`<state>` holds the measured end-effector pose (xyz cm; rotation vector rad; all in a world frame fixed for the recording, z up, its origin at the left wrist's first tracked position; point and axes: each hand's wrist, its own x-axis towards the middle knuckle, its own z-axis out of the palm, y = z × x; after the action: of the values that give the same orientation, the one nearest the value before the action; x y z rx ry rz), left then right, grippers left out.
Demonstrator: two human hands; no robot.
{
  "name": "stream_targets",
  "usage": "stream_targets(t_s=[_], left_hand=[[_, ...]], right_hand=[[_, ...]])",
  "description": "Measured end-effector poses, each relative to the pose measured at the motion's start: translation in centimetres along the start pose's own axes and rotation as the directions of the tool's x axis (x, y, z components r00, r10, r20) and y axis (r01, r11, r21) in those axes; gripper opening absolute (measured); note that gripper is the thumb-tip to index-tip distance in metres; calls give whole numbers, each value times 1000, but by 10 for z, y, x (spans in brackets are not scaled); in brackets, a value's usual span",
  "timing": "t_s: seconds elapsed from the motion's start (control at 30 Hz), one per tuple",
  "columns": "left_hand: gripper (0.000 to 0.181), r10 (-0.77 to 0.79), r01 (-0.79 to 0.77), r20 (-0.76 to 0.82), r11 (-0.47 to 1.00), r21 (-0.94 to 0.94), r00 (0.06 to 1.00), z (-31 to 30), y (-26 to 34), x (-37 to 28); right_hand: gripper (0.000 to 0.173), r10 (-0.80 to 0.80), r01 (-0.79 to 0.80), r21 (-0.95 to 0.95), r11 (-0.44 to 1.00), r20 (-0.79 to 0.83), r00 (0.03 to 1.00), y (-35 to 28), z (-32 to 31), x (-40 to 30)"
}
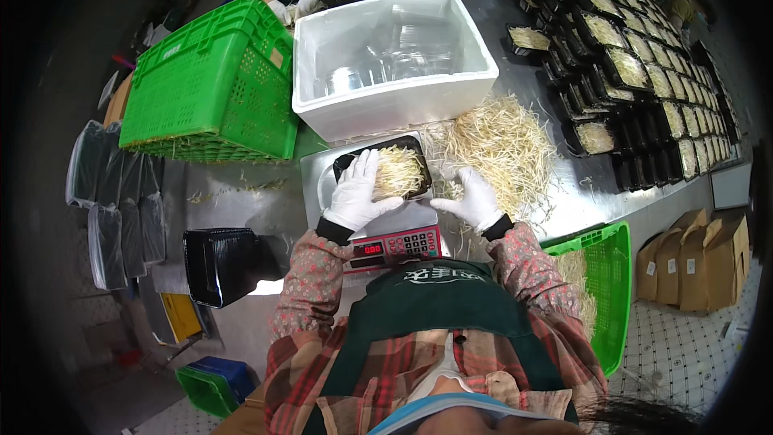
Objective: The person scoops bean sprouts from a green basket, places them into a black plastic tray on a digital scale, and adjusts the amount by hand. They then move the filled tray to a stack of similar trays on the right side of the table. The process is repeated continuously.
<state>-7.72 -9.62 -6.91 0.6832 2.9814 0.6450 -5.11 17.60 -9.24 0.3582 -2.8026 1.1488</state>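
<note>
My left hand [356,195], in a white glove, lies flat over the left part of a black plastic tray [427,164], its thumb spread along the near edge. Bean sprouts [398,174] fill the tray, which rests on the steel platform of a digital scale [395,248] with a red front panel. My right hand [473,199], also gloved, is just right of the tray. Its thumb and fingers are apart with nothing visible between them. A loose heap of bean sprouts [504,151] lies on the steel table [226,184] beyond my right hand.
Past the scale stand a white foam box [386,106] of clear plastic pieces and a green crate [205,84]. Black trays [215,266] are at left; stacked sprout trays [628,66] fill the right. Another person's gloved hands [293,7] work opposite. A green basket [610,296] is at my right.
</note>
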Motion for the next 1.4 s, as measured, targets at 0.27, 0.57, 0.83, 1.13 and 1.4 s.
stream_targets(t_s=[0.27, 0.57, 0.83, 1.13, 1.4], left_hand=[[60, -27, 59, -227, 989, 136, 974, 13, 6, 50], [62, -103, 125, -92, 952, 281, 990, 43, 3, 56], [49, -264, 1, -569, 908, -420, 779, -8, -37, -8], [65, -210, 254, -261, 956, 149, 942, 34, 21, -71], [65, -254, 283, -269, 956, 77, 929, 46, 21, -64]], right_hand=[[22, -198, 211, -234, 949, 76, 977, -11, 53, -10], [26, -65, 107, -436, 893, 110, 992, 33, -38, 11], [39, -534, 537, -43, 843, 70, 843, -34, -2, 92], [62, -489, 626, -292, 723, 423, 763, -60, 88, 74], [66, -382, 510, -322, 797, 386, 840, -63, 102, 72]])
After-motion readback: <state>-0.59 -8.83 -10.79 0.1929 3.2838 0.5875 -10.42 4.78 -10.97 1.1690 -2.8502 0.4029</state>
